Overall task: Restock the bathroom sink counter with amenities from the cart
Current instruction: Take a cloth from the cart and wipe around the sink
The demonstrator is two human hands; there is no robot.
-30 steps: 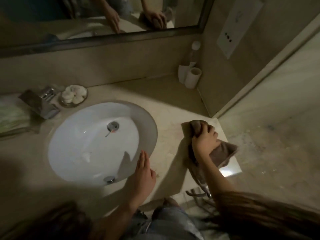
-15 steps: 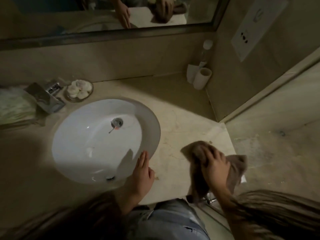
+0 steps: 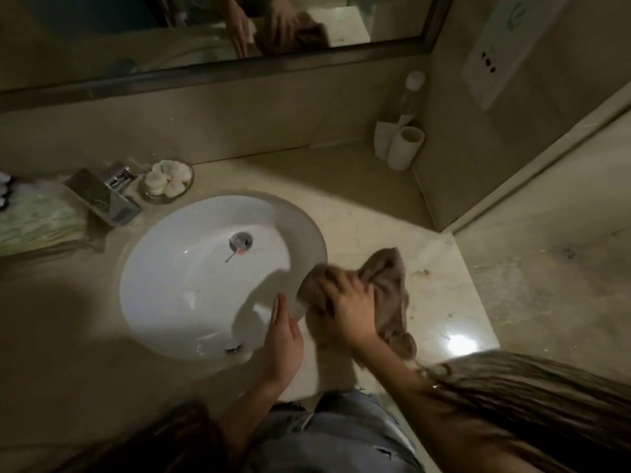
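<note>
My right hand [image 3: 351, 303] presses a brown cloth [image 3: 389, 288] onto the beige marble counter [image 3: 426, 268], right at the sink's right rim. My left hand [image 3: 283, 339] lies flat, fingers together, on the near rim of the white oval sink [image 3: 191, 274], holding nothing. A small glass dish of round white amenities [image 3: 168, 180] stands behind the sink at the left. Two white cups [image 3: 401, 145] and a clear bottle with a white cap [image 3: 411, 93] stand in the far right corner.
A chrome faucet [image 3: 106, 194] sits at the sink's back left, with a green-patterned tissue pack [image 3: 37, 220] further left. A mirror [image 3: 205, 29] runs along the back wall. The side wall [image 3: 512, 131] closes the right; the counter ends at its right edge [image 3: 478, 302].
My right hand has slid the cloth leftward across the counter, from its right edge to the sink's rim. My left hand has stayed on the near rim.
</note>
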